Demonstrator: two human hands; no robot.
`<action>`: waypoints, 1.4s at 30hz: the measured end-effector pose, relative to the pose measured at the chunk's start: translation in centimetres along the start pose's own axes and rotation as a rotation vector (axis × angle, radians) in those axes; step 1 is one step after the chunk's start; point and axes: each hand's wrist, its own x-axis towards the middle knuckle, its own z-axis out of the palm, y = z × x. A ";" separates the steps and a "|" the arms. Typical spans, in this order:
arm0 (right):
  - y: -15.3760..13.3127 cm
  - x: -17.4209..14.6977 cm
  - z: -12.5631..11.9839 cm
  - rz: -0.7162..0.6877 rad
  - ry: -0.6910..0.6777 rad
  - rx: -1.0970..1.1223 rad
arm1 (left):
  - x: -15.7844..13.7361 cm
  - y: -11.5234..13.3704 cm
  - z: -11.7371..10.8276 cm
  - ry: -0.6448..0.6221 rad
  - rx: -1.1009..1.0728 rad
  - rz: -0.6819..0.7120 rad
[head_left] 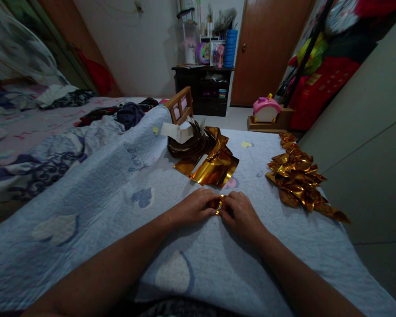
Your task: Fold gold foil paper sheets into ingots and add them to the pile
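Between my two hands is a small piece of gold foil paper [218,211], mostly hidden by the fingers. My left hand [195,206] is closed on its left side, thumb and fingers pinching it. On its right side my right hand [242,215] is closed too, with the fingers bent over the foil. Just beyond the hands lies a stack of gold foil sheets [214,169], partly curled, with whitish backing showing at the far left. To the right rests a heap of folded gold foil pieces [298,176].
A pale blue quilt [145,264] with heart shapes covers the surface under my hands. Beyond its far edge stand a wooden bed rail [182,105], a dark cabinet [201,90] and a pink toy [266,109]. Rumpled clothes [130,115] lie at the left, a pale cupboard [366,167] at the right.
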 end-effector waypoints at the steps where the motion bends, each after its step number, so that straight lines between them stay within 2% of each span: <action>1: 0.0 0.0 0.0 0.003 0.000 -0.001 | 0.0 0.0 0.0 -0.001 0.004 0.001; 30: -0.9 -0.1 -0.1 0.044 -0.001 -0.067 | -0.1 -0.2 0.2 0.008 0.077 0.003; 42: -0.8 -0.3 0.1 0.026 0.038 -0.089 | -0.1 0.0 0.4 0.021 0.092 -0.013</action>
